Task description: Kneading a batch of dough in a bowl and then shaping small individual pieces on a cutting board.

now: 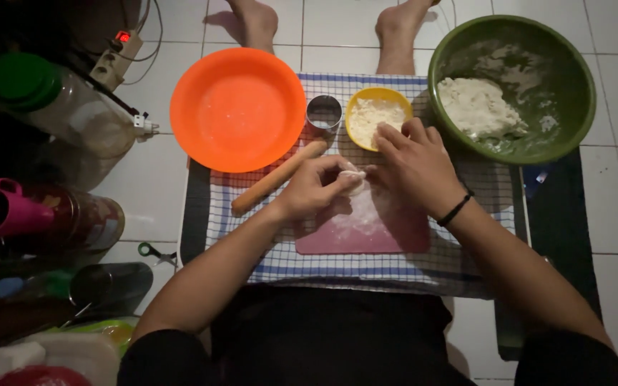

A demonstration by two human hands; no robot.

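Small dough piece [354,179] pinched between both hands above the pink cutting board [395,236].

The left hand [312,189] and right hand [413,164] are closed on it by the fingertips. The dough is judged soft, light and tearable; edge-holding is advised.

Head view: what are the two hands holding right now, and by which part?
A small white piece of dough above the pink board: left hand pinches its left edge, right hand its right side.

Glossy orange plastic bowl [237,109] and smooth wooden rolling pin [278,176] beyond the left hand [316,187]; woven checked cloth [280,264] beneath, shiny metal cutter ring [324,113] ahead.
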